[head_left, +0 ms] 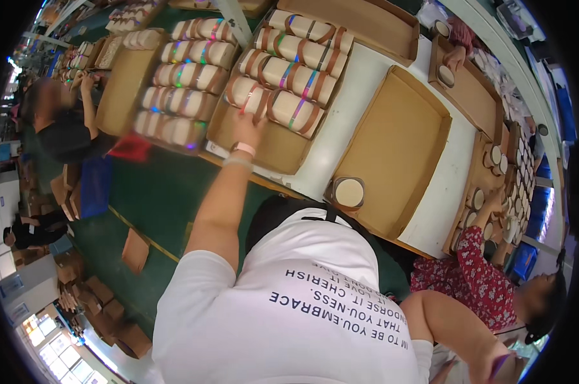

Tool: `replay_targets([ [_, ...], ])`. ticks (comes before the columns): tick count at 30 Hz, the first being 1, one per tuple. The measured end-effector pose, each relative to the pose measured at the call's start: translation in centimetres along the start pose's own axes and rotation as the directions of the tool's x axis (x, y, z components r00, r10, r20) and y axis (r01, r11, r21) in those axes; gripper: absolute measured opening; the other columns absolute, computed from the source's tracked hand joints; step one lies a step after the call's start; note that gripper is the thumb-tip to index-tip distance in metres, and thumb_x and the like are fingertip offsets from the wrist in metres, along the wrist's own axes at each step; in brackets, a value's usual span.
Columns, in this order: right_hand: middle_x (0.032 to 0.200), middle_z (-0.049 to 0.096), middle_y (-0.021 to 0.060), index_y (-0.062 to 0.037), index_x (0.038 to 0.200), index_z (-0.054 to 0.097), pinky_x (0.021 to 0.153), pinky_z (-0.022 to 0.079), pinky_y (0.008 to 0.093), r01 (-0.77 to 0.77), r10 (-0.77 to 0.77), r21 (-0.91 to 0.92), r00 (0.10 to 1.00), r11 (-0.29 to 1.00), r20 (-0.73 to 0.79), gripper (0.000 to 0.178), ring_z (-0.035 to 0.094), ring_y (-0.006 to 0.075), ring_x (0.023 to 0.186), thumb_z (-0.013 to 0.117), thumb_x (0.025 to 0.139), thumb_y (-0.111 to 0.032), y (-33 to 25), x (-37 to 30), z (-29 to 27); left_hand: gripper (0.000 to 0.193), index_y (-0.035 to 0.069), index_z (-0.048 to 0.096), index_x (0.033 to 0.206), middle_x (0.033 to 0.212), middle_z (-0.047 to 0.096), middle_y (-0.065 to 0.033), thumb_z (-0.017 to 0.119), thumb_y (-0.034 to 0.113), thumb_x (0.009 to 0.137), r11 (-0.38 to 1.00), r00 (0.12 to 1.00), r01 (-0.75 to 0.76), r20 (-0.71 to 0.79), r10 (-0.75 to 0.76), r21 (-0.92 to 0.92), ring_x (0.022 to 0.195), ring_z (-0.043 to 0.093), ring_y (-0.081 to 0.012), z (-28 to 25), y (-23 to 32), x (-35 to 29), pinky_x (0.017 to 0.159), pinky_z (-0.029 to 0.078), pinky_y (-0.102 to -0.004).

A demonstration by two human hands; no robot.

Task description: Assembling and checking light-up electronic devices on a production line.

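Observation:
My left hand (250, 128), with a pale band round its wrist, reaches into a shallow cardboard tray (273, 150). Its fingers are closed round a cream-and-brown cylindrical piece (243, 93) at the left end of the nearest row. Further rows of these cylinders (289, 73), cream with brown bands and shiny coloured strips, fill the far part of the tray. Down at the lower right edge, my right hand (488, 365) is bent back beside my body and cut off by the picture's rim. Something brown and purple (504, 367) shows at its fingers; I cannot make out what.
Right of the tray, a larger cardboard tray (392, 153) holds one round cream-topped piece (349, 192). Left stands another filled tray (186, 86). A co-worker in a red flowered top (475, 278) handles round pieces at right; another (65, 128) works at far left. A metal post (233, 22) rises beyond.

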State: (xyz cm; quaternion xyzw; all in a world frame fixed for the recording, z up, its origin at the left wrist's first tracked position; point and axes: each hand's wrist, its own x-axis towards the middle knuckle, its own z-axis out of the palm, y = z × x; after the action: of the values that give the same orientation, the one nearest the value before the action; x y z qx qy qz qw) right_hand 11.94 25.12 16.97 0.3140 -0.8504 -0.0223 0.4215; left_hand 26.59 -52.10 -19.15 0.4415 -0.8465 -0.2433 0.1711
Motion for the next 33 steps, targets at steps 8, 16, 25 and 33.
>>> replay_targets([
  [8, 0.124, 0.041, 0.0156, -0.0034, 0.136, 0.027, 0.101, 0.032, 0.0354, -0.758, 0.094, 0.648, 0.653, 0.076, 0.752, 0.095, 0.042, 0.0292, 0.116, 0.071, 0.052, -0.014, -34.4, 11.8, 21.6, 0.029, 0.002, 0.060, 0.093, 0.117, 0.050, -0.0208, 0.069, 0.008, 0.066, 0.954, 0.955, -0.287, 0.048, 0.292, -0.083, 0.102, 0.054, -0.0330, -7.5, -4.8, -3.0, 0.083, 0.047, -0.0351],
  [16, 0.118, 0.045, 0.0204, -0.0091, 0.129, 0.038, 0.090, 0.038, 0.0484, -0.356, 0.042, 0.094, 0.355, 0.930, 0.934, 0.084, 0.045, 0.0388, 0.109, 0.076, 0.055, -0.023, -37.8, 0.2, 27.5, 0.076, -0.002, 0.039, 0.124, 0.121, 0.044, -0.0290, 0.071, 0.041, 0.070, 0.903, 0.908, 0.375, -0.112, -0.403, -0.210, 0.109, 0.048, -0.0390, -2.5, 0.3, -2.0, 0.092, 0.042, -0.0416],
  [25, 0.120, 0.043, 0.0188, -0.0142, 0.131, 0.038, 0.087, 0.035, 0.0490, -0.050, -0.451, 0.549, 0.511, 0.835, 0.732, 0.081, 0.042, 0.0361, 0.110, 0.073, 0.057, -0.015, -40.3, -2.2, 27.7, 0.070, 0.003, 0.037, 0.131, 0.122, 0.050, -0.0213, 0.061, 0.034, 0.073, 0.685, 0.799, 0.467, -0.065, -0.598, -0.559, 0.113, 0.049, -0.0381, -5.5, 1.4, 0.2, 0.095, 0.042, -0.0417],
  [33, 0.123, 0.039, 0.0214, -0.0128, 0.134, 0.034, 0.092, 0.032, 0.0520, -0.001, -0.584, 0.665, 0.479, 0.747, 0.656, 0.088, 0.037, 0.0379, 0.116, 0.073, 0.055, -0.013, -39.4, -2.4, 28.6, 0.057, 0.005, 0.041, 0.129, 0.127, 0.049, -0.0135, 0.044, 0.036, 0.081, -0.510, 0.837, 0.470, 0.547, 0.000, -0.720, 0.113, 0.050, -0.0313, -11.8, 11.0, -8.8, 0.090, 0.046, -0.0465],
])
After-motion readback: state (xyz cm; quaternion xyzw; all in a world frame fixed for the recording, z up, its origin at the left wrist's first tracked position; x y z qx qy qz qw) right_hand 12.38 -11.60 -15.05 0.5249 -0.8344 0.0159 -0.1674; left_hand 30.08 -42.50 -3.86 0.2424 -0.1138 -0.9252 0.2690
